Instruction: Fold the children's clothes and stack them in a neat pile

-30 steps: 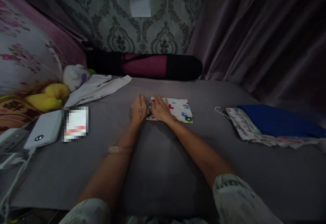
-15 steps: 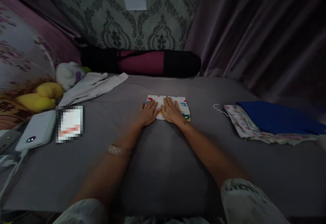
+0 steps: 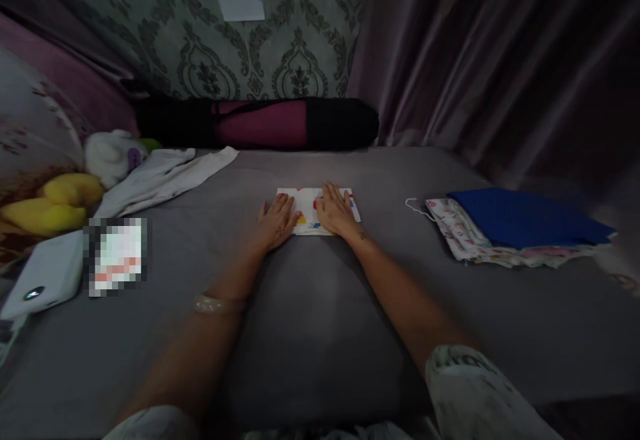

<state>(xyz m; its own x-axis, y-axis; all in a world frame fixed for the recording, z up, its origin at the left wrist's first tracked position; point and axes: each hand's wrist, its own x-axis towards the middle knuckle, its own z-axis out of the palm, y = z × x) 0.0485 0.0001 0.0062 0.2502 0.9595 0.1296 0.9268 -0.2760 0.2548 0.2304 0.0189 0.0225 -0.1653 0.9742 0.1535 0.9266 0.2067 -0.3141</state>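
A small folded white cloth [image 3: 308, 208] with colourful prints lies flat on the grey sheet [image 3: 320, 307], near the middle of the view. My left hand [image 3: 278, 220] rests on its left end, palm down with the fingers spread. On the right part of the same cloth lies my right hand [image 3: 335, 211], also flat with its fingers stretched out. Neither hand grips anything. Part of the cloth is hidden under both hands.
Folded clothes with a blue one [image 3: 530, 217] on top lie at the right. At the left are a white power bank [image 3: 47, 273], a yellow plush [image 3: 55, 203], a white plush [image 3: 113, 157] and a white garment [image 3: 165, 177]. A black and maroon roll [image 3: 263, 123] lies along the wall.
The view has turned slightly right. My right hand has moved across the cloth towards its right end. The cloth's printed top looks different, and the lower right corner no longer shows a green and yellow layer.
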